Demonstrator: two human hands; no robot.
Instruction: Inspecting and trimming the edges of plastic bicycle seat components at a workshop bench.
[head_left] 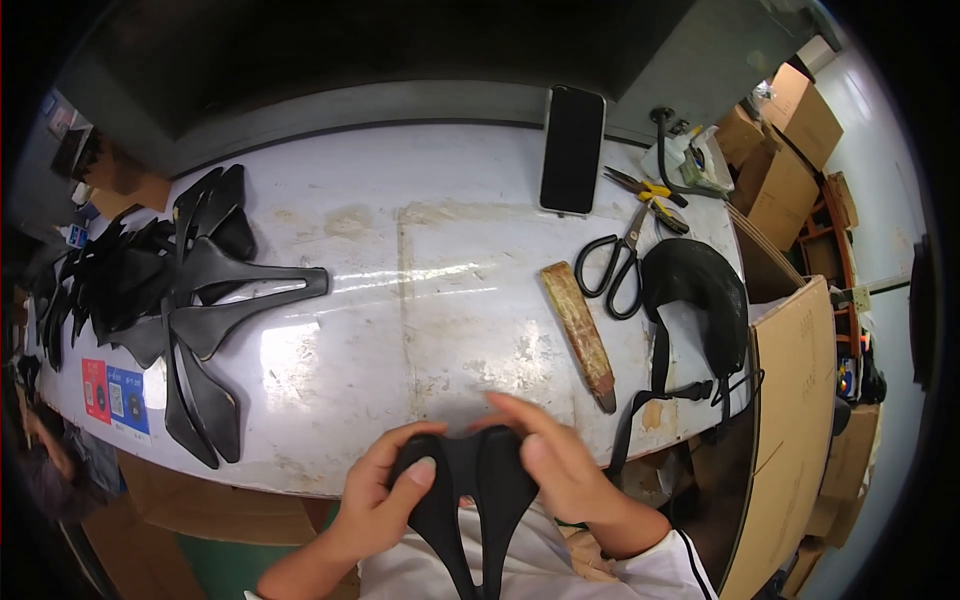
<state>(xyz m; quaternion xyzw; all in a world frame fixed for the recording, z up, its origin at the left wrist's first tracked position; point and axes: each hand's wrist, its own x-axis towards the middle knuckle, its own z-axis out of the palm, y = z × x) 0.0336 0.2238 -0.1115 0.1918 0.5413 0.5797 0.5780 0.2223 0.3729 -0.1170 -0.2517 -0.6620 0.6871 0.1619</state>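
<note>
A black bicycle saddle (462,490) lies close to my body at the table's front edge, wide end away from me, with a slot down its middle. My left hand (385,490) is closed on its left wing, thumb on top and fingers round the far edge. On the right wing is my right hand (565,475), thumb against the rim; its other fingers reach past the far edge and are slightly blurred. Beyond, to the left, black saddle pieces (250,275) of similar shape lie in an overlapping pile.
Right of centre on the white table (450,330) lie a tape-wrapped blade (580,335), black scissors (625,265), yellow-handled pliers (645,187), a phone (573,150) and a black strapped pouch (700,290). Cardboard (785,430) stands at the right edge. Another person (60,460) is far left.
</note>
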